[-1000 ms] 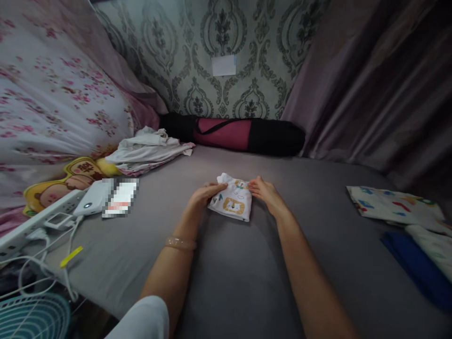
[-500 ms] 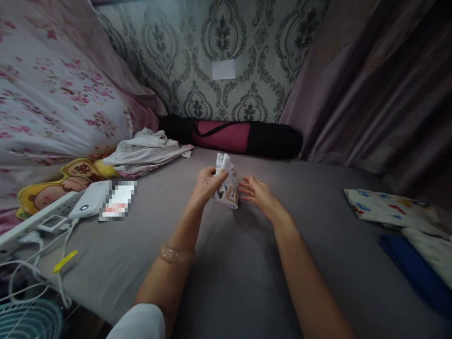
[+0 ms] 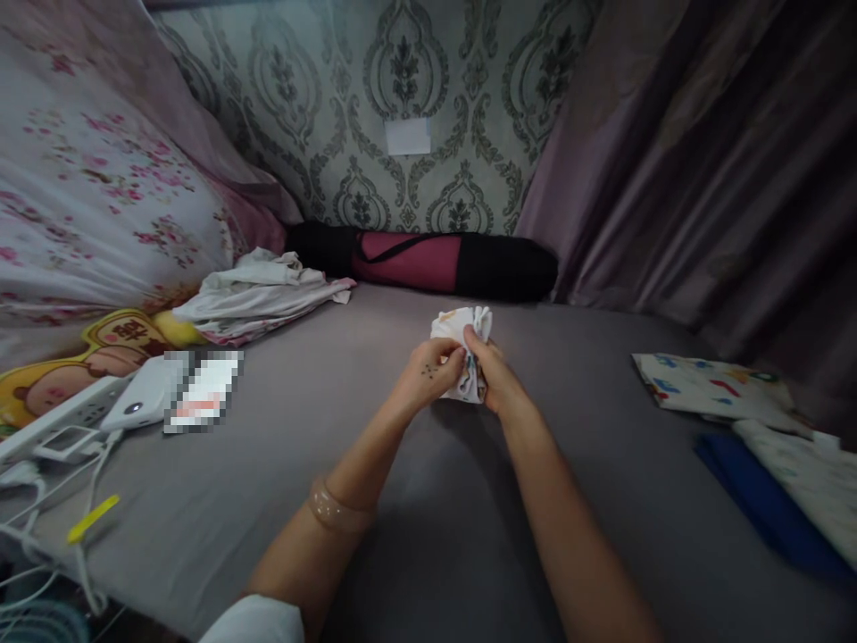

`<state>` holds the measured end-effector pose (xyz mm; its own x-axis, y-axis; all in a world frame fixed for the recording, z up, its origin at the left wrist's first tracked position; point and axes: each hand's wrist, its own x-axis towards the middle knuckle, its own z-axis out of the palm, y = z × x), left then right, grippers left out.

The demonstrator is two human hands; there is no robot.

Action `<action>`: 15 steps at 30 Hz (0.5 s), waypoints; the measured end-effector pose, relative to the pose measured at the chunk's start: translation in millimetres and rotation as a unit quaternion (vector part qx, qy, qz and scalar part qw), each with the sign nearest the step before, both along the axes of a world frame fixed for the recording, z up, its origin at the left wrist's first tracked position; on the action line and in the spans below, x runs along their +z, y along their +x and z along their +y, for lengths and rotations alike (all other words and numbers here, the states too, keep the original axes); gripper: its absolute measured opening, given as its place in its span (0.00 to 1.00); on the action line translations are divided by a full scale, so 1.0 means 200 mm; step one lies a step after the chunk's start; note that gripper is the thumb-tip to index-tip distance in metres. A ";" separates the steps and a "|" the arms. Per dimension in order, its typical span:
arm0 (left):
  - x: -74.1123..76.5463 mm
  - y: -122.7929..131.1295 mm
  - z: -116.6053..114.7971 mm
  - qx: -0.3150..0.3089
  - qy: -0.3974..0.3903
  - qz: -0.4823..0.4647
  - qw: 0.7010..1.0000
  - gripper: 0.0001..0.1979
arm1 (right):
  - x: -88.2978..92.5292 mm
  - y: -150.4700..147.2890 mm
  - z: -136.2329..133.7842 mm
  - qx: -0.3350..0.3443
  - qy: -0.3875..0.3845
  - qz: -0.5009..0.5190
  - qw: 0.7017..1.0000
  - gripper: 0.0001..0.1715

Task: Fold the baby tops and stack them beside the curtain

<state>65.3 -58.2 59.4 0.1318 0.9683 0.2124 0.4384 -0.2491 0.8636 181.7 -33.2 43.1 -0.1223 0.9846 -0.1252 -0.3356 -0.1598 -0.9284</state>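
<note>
A folded white printed cloth (image 3: 450,325) is pinched between the thumb and fingers of the left hand (image 3: 426,377) at its near left side, while its right edge is clasped by the right hand (image 3: 494,373), with the thumb laid over the top. The cloth is held above the middle of the grey sheet (image 3: 301,429); whether the sheet is touched by it cannot be told. A bangle (image 3: 335,509) is worn on the left forearm. Well to the right, a folded patterned cloth (image 3: 713,386) is seen near a blue cloth (image 3: 769,505). Behind, a long black-and-red bag (image 3: 411,262) is laid along the patterned wall (image 3: 461,98).
</note>
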 end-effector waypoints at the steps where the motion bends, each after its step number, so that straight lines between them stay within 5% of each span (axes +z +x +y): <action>1: -0.01 0.00 0.01 -0.013 -0.016 -0.025 0.999 0.14 | 0.00 0.00 0.00 -0.018 -0.014 0.000 1.000 0.23; 4: -0.04 -0.02 0.05 -0.001 -0.074 -0.131 0.989 0.11 | -0.01 0.02 0.01 -0.044 -0.051 0.000 0.998 0.22; 10: -0.15 -0.11 0.14 0.232 -0.099 -0.202 0.946 0.09 | 0.01 0.07 0.03 -0.021 -0.106 0.012 0.994 0.23; 12: -0.18 -0.14 0.17 0.222 -0.208 -0.258 0.917 0.13 | 0.00 0.08 0.04 0.007 -0.104 -0.006 0.995 0.23; 15: -0.22 -0.16 0.19 0.091 -0.344 -0.338 0.871 0.19 | -0.04 0.11 0.06 0.025 -0.094 -0.026 0.995 0.23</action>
